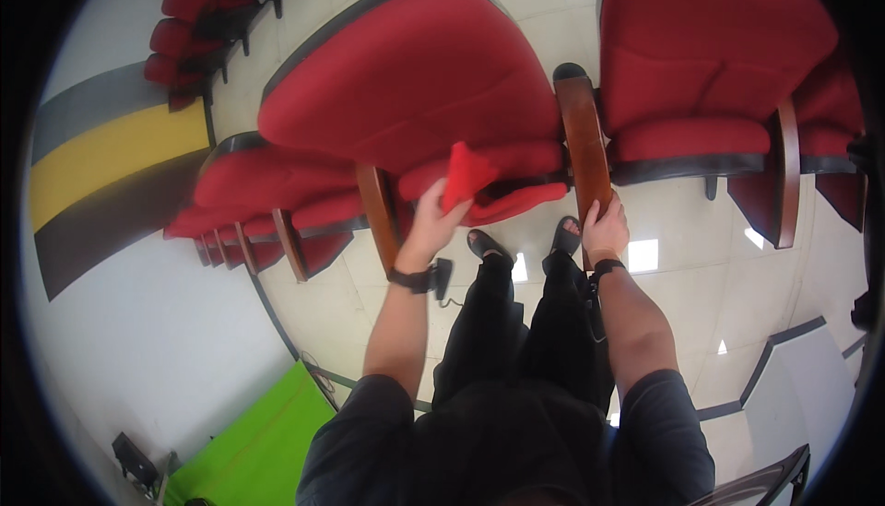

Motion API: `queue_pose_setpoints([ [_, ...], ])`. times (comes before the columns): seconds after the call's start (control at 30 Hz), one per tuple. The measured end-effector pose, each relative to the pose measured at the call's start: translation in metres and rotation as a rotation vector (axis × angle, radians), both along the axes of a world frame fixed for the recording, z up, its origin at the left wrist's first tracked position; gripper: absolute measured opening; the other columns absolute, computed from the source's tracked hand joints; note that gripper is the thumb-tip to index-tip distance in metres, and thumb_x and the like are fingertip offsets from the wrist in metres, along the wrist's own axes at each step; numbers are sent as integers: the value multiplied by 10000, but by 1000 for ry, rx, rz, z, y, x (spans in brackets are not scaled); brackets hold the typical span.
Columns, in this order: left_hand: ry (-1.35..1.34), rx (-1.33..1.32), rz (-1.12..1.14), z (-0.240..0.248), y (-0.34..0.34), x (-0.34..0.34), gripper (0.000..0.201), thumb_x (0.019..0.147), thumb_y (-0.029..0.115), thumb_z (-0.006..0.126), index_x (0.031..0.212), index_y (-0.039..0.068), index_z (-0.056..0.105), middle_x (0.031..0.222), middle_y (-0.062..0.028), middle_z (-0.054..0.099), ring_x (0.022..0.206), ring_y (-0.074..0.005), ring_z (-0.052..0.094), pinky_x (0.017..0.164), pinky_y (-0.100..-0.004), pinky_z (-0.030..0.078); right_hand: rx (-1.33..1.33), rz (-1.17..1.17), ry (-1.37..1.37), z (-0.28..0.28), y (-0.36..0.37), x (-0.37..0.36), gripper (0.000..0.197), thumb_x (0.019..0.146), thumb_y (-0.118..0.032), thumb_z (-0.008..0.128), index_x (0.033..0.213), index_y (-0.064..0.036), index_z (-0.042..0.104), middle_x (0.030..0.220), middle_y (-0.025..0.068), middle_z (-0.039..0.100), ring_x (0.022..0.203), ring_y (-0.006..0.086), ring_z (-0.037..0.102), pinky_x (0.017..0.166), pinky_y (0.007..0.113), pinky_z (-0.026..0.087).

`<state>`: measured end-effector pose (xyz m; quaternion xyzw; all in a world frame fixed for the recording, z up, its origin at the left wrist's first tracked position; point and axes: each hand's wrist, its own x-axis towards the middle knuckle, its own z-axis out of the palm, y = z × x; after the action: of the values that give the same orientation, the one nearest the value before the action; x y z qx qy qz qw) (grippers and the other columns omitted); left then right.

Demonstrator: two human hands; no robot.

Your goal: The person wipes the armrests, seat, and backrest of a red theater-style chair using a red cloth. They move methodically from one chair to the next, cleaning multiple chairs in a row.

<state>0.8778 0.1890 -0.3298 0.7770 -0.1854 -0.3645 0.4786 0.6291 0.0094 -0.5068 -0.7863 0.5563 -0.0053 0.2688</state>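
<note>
My left hand [430,228] is closed on a bright red cloth [468,176], lifted in front of the middle red chair [415,68]. More bright red fabric shows below it along the front of the seat; whether it is the same cloth I cannot tell. My right hand [606,230] grips the front end of a brown wooden armrest [583,133], fingers curled over its edge. That armrest stands between the middle chair and another red chair [714,36] on the right. Both wrists carry black bands, the left one with a small black device.
A row of red chairs [267,179] with wooden armrests [376,206] runs off to the left. More chairs [184,36] stand at the far left. Pale tiles [682,294] make up the floor. A green sheet [253,441] lies lower left, a grey-white panel [802,395] lower right.
</note>
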Motion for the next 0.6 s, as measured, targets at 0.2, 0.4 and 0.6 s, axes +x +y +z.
queue_pose_setpoints([
  [0.2, -35, -33, 142, 149, 75, 9, 400, 929, -8, 700, 1312, 6, 586, 1303, -76, 619, 1223, -183, 580, 1052, -334, 458, 132, 69, -102, -5, -11, -8, 538, 1034, -421, 494, 1461, -97, 447, 1292, 233, 614, 1143, 452, 616, 938, 514, 519],
  [0.4, -762, 52, -105, 277, 115, -7, 403, 816, -50, 733, 1207, -10, 645, 1398, -185, 591, 1230, -327, 593, 1034, -395, 481, 73, 251, -34, 47, -33, -12, 622, 1031, -444, 542, 1502, -54, 430, 1340, 266, 599, 1205, 433, 611, 1057, 502, 465],
  [0.6, -1163, -28, -147, 343, 119, -45, 400, 636, 7, 822, 1002, 127, 713, 1429, -175, 571, 1120, -370, 575, 952, -438, 448, 920, 838, -734, 282, -5, 83, 455, 1083, -357, 520, 1234, 29, 707, 1148, 119, 755, 1135, 199, 678, 1023, 338, 490],
])
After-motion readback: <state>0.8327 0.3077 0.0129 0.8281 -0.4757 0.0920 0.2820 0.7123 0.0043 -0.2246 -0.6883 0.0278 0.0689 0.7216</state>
